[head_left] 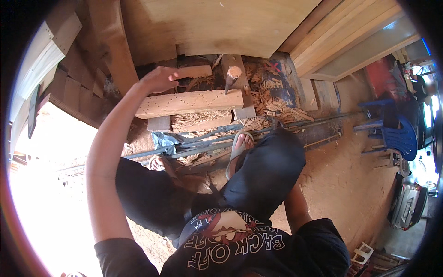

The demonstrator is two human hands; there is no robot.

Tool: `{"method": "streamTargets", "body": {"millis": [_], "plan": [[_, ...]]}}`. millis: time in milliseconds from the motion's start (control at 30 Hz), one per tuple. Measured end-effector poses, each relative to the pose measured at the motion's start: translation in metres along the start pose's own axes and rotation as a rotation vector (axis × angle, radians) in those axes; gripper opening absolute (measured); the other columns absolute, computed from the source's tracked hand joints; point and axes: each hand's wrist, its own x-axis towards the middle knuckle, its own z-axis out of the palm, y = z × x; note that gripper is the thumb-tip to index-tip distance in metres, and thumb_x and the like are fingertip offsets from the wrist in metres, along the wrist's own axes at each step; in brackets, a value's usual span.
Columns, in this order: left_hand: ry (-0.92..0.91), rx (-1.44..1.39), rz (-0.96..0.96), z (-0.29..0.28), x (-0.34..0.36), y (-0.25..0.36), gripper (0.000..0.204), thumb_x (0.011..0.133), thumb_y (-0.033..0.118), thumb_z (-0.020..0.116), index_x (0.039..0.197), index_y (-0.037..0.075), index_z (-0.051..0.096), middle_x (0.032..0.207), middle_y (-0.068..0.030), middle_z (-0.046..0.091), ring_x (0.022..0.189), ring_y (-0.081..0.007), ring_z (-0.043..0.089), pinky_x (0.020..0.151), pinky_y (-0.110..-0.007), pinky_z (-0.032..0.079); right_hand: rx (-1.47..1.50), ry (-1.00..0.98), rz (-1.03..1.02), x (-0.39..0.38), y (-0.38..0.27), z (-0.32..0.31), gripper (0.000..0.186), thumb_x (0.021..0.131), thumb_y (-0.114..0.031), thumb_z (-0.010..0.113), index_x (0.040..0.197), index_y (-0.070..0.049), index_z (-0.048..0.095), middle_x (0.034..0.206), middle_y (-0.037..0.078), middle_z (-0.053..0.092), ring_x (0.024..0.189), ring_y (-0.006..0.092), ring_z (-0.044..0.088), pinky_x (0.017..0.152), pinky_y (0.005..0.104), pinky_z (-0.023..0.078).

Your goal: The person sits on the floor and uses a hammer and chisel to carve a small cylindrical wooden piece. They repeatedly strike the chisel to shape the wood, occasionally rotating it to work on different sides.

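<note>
A wooden beam [189, 104] dotted with small dark holes lies across supporting timbers in front of me. Near its right end stands a chisel [230, 79], slightly tilted, its blade end at the beam and its wooden handle top frayed. My left hand [159, 80] is above the beam's left part, beside a short wood block [194, 71] behind it. Its fingers point right, stretched out and apart, holding nothing I can see; whether they touch the block I cannot tell. My right forearm goes down behind my bent knee, which hides that hand.
Wood chips [281, 108] cover the ground right of the beam. A chipped-out timber [203, 121] lies on its near side. A large plywood sheet [207, 27] stands behind, with stacked boards [346, 37] at upper right. Blue chairs [401, 136] and a car [408, 205] are far right.
</note>
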Motion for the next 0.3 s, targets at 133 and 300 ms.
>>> {"method": "streamTargets", "body": {"millis": [133, 300], "plan": [[0.098, -0.044, -0.088, -0.02, -0.039, -0.023, 0.044, 0.095, 0.032, 0.072, 0.127, 0.003, 0.068, 0.113, -0.0166, 0.076, 0.11, -0.0316, 0.072, 0.096, -0.043, 0.055, 0.169, 0.011, -0.194, 0.013, -0.07, -0.017, 0.063, 0.1, -0.012, 0.069, 0.155, -0.013, 0.039, 0.134, 0.02, 0.061, 0.113, 0.0212, 0.065, 0.096, 0.038, 0.054], [-0.082, 0.22, -0.065, 0.007, -0.05, -0.047, 0.048, 0.093, 0.038, 0.073, 0.129, 0.008, 0.068, 0.119, -0.0181, 0.074, 0.115, -0.0297, 0.071, 0.104, -0.047, 0.051, 0.139, -0.281, -0.501, 0.032, -0.231, -0.078, 0.076, 0.102, -0.018, 0.069, 0.165, -0.015, 0.028, 0.151, 0.021, 0.053, 0.13, 0.0291, 0.061, 0.109, 0.0414, 0.051]]}}
